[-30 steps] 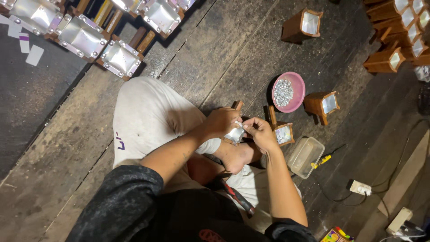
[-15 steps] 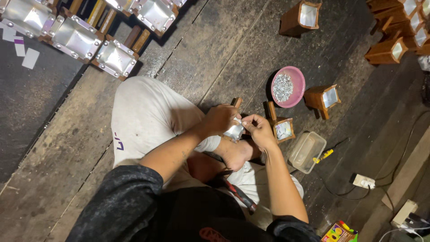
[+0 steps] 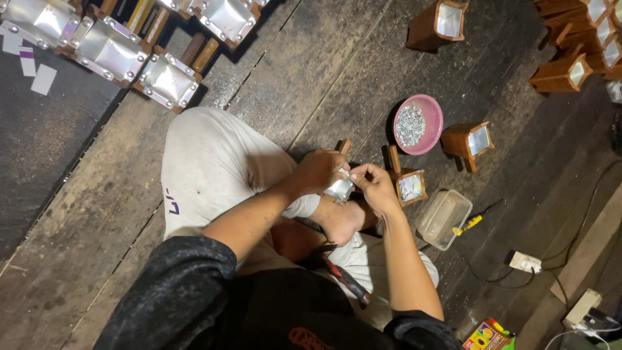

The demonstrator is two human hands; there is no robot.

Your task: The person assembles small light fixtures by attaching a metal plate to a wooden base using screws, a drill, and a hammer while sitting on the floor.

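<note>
I sit cross-legged on a dark plank floor. My left hand [image 3: 321,170] grips a small wooden box lined with shiny metal sheet [image 3: 339,188], held over my foot. My right hand [image 3: 374,185] pinches at the edge of that same shiny piece, fingertips closed on something too small to make out. A pink bowl [image 3: 422,108] filled with small silvery bits stands just beyond my hands. A second small wooden box with a foil-lined opening [image 3: 408,186] rests on the floor right beside my right hand.
Several finished metal-lined boxes [image 3: 110,48] lie at the top left, more wooden ones [image 3: 570,68] at the top right and one [image 3: 468,139] by the bowl. A clear plastic tub [image 3: 444,219], yellow screwdriver [image 3: 468,225], hammer [image 3: 343,280], socket and cables [image 3: 525,262] lie at right.
Both hands stay on the small box with only slight finger shifts. The view has drifted a little, so the floor items sit slightly lower and to the left.
</note>
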